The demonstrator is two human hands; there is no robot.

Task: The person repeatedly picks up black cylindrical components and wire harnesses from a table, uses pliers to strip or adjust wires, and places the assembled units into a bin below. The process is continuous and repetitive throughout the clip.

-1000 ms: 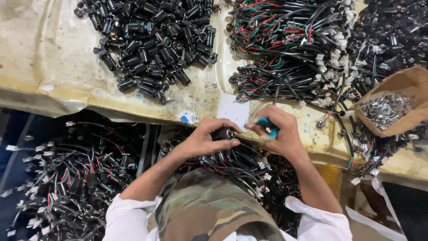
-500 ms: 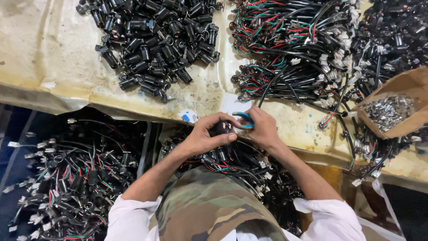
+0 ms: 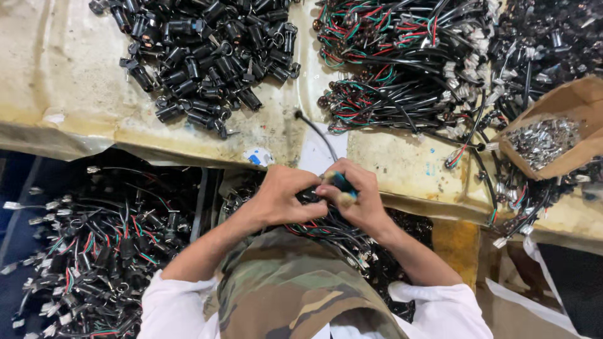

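Two hands meet at table edge | left hand (image 3: 282, 198) curled on black connector (image 3: 309, 196) | right hand (image 3: 352, 201) gripping teal-handled tool (image 3: 344, 184)

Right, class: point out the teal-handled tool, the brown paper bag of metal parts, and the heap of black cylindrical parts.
teal-handled tool (image 3: 344, 184), head view, on the handle showing between the fingers.
brown paper bag (image 3: 578, 100), head view, on its upper wall.
heap of black cylindrical parts (image 3: 201, 56), head view, on the middle of the heap.
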